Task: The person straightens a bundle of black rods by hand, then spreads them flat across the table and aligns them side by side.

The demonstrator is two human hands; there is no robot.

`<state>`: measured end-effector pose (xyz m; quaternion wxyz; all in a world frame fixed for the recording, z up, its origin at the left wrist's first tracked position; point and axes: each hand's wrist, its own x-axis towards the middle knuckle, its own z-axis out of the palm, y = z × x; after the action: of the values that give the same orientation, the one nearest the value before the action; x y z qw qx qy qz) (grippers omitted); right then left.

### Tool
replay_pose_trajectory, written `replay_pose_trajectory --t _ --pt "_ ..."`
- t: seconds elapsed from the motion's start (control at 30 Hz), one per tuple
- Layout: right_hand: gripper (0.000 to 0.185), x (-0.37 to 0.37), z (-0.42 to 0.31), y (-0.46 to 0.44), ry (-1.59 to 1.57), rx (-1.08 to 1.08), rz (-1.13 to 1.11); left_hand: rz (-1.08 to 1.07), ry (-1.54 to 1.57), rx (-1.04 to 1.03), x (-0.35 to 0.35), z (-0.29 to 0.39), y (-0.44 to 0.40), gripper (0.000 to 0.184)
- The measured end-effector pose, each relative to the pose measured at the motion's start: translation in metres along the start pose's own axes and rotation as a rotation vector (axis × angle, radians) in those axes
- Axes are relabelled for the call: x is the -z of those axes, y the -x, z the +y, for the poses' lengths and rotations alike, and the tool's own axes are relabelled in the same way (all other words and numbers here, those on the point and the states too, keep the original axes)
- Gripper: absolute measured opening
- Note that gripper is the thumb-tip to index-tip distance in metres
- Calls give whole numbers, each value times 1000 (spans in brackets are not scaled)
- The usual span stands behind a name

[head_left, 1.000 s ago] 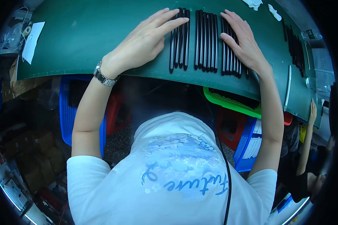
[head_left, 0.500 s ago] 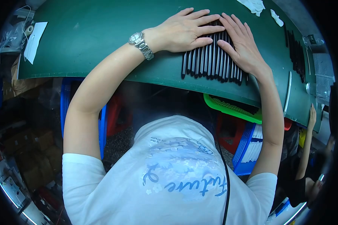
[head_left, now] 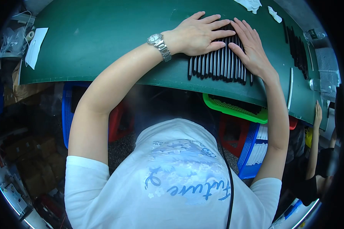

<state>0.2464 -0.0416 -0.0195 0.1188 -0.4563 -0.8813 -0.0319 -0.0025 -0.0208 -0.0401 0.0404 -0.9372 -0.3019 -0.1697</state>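
A row of slim black sticks (head_left: 216,68) lies side by side on the green table (head_left: 103,42), near its front edge. Their lower ends fan out toward me, and my hands cover much of the upper part. My left hand (head_left: 200,36), with a metal watch on the wrist, rests flat across the left and upper part of the row, fingers spread. From the right, my right hand (head_left: 252,51) leans over the row's right side, its thumb apart from the other fingers. The fingertips of both hands nearly meet at the top of the row. Neither hand grasps a stick.
More dark sticks (head_left: 296,51) lie at the table's right, near a clear container (head_left: 323,85) and a pale strip (head_left: 291,88). Crumpled white paper (head_left: 250,4) sits at the back. Below the edge are a green basket (head_left: 237,112) and a blue basket (head_left: 252,150). Another person's hand (head_left: 317,114) shows far right.
My left hand has slid a little to the right over the sticks. The left edge of the row sits slightly farther right. My right hand stays against the right side, and the view has shifted slightly.
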Motion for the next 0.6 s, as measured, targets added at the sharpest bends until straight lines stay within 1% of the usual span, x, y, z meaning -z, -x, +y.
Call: replay_pose_trajectory --t 0.27,0.47,0.57,0.6 --pt "69 -3 -7 -4 1 -11 4 -22 -44 10 3 -8 11 53" --pt "66 -7 -20 -12 -34 -12 42 -45 0 28 9 -16 23 54" --pt "60 3 -23 -15 -108 1 107 67 212 10 12 -21 27 52" --pt "57 10 -21 -13 -156 -1 136 99 253 37 15 -24 30 51"
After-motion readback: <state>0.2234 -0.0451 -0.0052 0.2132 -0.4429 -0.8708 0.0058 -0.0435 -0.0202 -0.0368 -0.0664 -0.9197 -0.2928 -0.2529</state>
